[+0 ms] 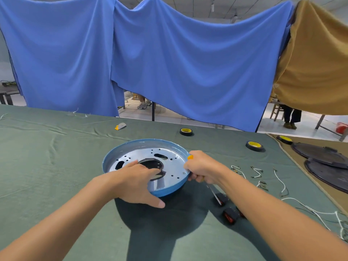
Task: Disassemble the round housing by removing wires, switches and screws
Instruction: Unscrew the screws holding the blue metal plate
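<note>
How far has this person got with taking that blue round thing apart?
Mostly done, it seems. Loose wires and black switches already lie on the cloth, and the housing shows mostly bare holes inside. In hand: the left hand grips the tilted housing while the right hand holds a screwdriver at its rim. Whether any screws remain is too small to tell.

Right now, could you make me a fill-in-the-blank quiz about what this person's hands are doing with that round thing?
1. The left hand grips the near rim of the round ____ housing.
2. The right hand grips an orange-handled ____.
3. The black switches lie on the ____ cloth.
4. The loose white wires lie to the housing's ____.
Missing words: blue; screwdriver; green; right.
</note>
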`<action>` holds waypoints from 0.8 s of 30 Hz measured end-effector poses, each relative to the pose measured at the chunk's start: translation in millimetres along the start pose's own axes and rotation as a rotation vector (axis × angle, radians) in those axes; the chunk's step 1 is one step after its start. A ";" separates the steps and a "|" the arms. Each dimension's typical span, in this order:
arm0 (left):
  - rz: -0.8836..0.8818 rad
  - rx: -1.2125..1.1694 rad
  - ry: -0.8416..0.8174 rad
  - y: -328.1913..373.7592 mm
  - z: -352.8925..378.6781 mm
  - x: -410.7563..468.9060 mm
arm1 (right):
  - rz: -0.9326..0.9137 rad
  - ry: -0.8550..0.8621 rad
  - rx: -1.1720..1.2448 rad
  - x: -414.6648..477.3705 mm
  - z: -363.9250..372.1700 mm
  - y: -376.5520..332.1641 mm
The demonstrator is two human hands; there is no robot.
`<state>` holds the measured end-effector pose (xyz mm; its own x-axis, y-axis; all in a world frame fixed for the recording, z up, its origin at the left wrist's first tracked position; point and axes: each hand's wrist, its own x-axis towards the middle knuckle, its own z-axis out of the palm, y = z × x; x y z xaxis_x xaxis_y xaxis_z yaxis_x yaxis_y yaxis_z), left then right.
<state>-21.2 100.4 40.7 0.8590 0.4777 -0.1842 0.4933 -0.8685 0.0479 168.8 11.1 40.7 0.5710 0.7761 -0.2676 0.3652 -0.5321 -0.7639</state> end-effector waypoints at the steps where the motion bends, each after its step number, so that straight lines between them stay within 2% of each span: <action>1: 0.014 -0.017 -0.013 -1.1 -0.3 -1.9 | -0.008 -0.019 -0.004 2.5 -3.0 -0.6; 3: -0.002 -0.039 -0.037 3.7 -0.6 -2.1 | -0.032 -0.055 -0.018 7.0 -8.8 -2.0; 5: -0.017 0.061 -0.014 17.3 0.2 0.6 | -0.069 -0.057 -0.039 11.2 -11.6 -1.1; 7: -0.033 0.154 0.026 35.5 1.4 3.1 | -0.104 -0.002 -0.099 13.4 -12.2 -0.5; 11: -0.054 0.172 0.081 59.8 1.6 8.9 | -0.139 0.188 -0.183 12.0 -22.4 -4.8; 13: -0.050 0.137 0.086 60.8 -0.6 10.6 | -0.190 0.244 -0.113 8.3 -37.1 -13.8; 19: -0.055 0.062 -0.034 38.6 -8.6 16.1 | -0.480 0.185 0.261 -14.6 -63.6 -44.4; 22: -0.040 0.050 -0.077 24.5 -11.2 16.9 | -0.515 0.150 0.397 -19.3 -67.5 -51.6; 24: -0.043 0.043 -0.134 17.4 -15.3 15.8 | -0.496 0.148 0.392 -19.7 -69.7 -53.2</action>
<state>3.1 94.9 53.6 0.8096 0.4953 -0.3151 0.5206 -0.8538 -0.0043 189.4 0.5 127.6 0.5091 0.8281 0.2346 0.3324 0.0623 -0.9411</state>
